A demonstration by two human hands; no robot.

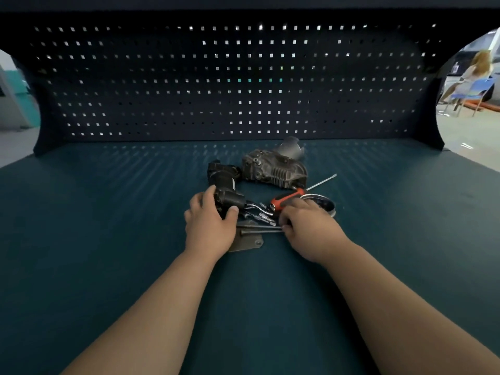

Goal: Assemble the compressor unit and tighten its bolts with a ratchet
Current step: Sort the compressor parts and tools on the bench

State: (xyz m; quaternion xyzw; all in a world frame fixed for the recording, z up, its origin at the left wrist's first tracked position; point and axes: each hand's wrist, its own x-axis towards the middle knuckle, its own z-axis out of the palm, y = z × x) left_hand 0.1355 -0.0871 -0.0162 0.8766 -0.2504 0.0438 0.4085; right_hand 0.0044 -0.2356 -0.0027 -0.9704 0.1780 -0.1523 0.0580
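Observation:
A grey finned compressor body (274, 169) lies at the middle of the green bench. Left of it sits a black compressor part (223, 182); my left hand (209, 223) grips its near end between thumb and fingers. My right hand (308, 226) lies over the pile of small parts, its fingertips pinching the end of a long bolt (259, 230) that rests on a flat metal bracket (247, 243). A chrome ratchet (254, 208) and loose sockets lie between my hands. A red-and-black screwdriver (290, 197) lies just beyond my right hand.
A round metal tin (324, 203) sits right of the screwdriver, partly behind my right hand. A dark pegboard (230, 82) walls the back of the bench. Far right, beyond the bench, a person sits on a blue chair (476, 87).

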